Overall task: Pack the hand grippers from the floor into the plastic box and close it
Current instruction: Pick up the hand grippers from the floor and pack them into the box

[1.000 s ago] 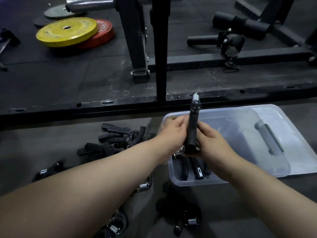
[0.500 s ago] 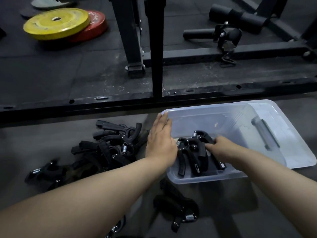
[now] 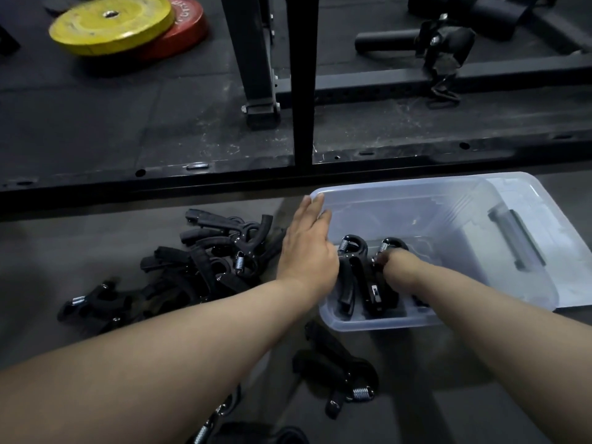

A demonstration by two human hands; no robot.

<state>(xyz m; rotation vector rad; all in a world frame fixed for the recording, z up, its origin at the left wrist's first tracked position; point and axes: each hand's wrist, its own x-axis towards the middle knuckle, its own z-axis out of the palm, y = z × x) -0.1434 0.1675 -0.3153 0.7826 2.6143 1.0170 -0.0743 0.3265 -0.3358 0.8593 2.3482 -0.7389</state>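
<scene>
Head view shows a few black spring hand grippers (image 3: 358,277) lying in the near-left end of a clear rectangular plastic box (image 3: 400,187), coils toward 12 o'clock, handles toward 6. The right hand (image 3: 392,262) dips among them, its fingers hidden, so I cannot tell whether it grips one. The left hand (image 3: 307,248) rests flat, fingers straight, against the box's left wall. The next pick is probably the tangled pile of black grippers (image 3: 211,251) at 9 o'clock from the box, nearer that left hand, its pieces pointing every way. A loose black gripper (image 3: 339,370) lies at 6 o'clock. All sit on grey floor (image 3: 96,225). A translucent lid (image 3: 563,261) lies at 3 o'clock, with a black steel rack (image 3: 301,91) beyond at 12 and a yellow weight plate (image 3: 112,24) at 10.
</scene>
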